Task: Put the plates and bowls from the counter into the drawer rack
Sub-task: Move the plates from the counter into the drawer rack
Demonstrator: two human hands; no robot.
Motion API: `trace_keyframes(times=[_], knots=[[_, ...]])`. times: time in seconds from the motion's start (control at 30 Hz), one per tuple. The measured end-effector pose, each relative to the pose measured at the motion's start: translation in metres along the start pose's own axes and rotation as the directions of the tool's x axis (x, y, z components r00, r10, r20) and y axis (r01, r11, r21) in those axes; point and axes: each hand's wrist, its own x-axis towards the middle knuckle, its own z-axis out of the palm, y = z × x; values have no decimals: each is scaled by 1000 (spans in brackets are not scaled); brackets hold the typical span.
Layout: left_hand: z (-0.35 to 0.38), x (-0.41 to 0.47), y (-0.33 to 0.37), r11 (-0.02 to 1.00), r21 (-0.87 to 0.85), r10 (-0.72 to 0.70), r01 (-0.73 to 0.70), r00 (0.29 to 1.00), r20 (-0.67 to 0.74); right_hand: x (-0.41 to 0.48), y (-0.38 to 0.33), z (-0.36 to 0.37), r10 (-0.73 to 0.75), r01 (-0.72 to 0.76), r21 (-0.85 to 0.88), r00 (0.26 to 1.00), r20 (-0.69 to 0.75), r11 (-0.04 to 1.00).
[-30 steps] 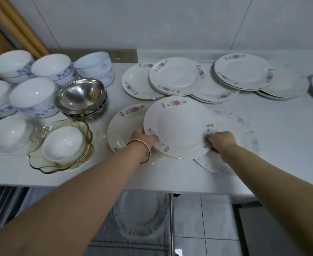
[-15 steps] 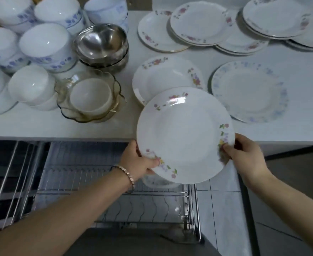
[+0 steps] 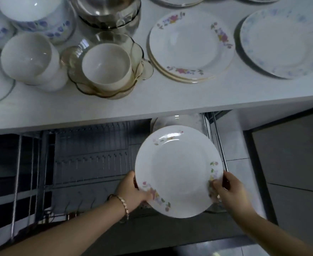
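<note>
Holding upright plates at its far right, rack under counter, white bowl inside glass bowl on counter, floral plate over rack's right side, left hand gripping its near-left rim, right hand pinching right rim.

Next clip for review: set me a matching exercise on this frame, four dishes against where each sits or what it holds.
Things:
1. gripped plate, between left hand and right hand
2. amber glass dish
3. blue-patterned plate
4. steel bowl

Places or states:
A. holds a white bowl
B. counter, far right
C. over the drawer rack
D. counter's back, cut off by the frame's top

Pairs: 1-C, 2-A, 3-B, 4-D
</note>
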Motion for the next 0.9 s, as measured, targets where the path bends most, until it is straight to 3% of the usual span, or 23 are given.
trace_keyframes(times=[0.2, 0.5, 0.7, 0.9], knots=[[14, 108, 1, 975, 121, -183, 187, 982, -39, 77, 29, 50, 174, -170, 54, 982, -79, 984], [47, 224, 42, 954, 270, -68, 126, 974, -214, 176, 38, 76, 344, -288, 239, 907, -244, 927], [62, 237, 42, 912, 405, 67, 70, 947, -314, 184, 31, 74, 364, -290, 245, 862, -354, 925], [66, 236, 38, 894, 441, 84, 77, 938, -335, 180, 31, 74, 382, -299, 271, 860, -339, 915]])
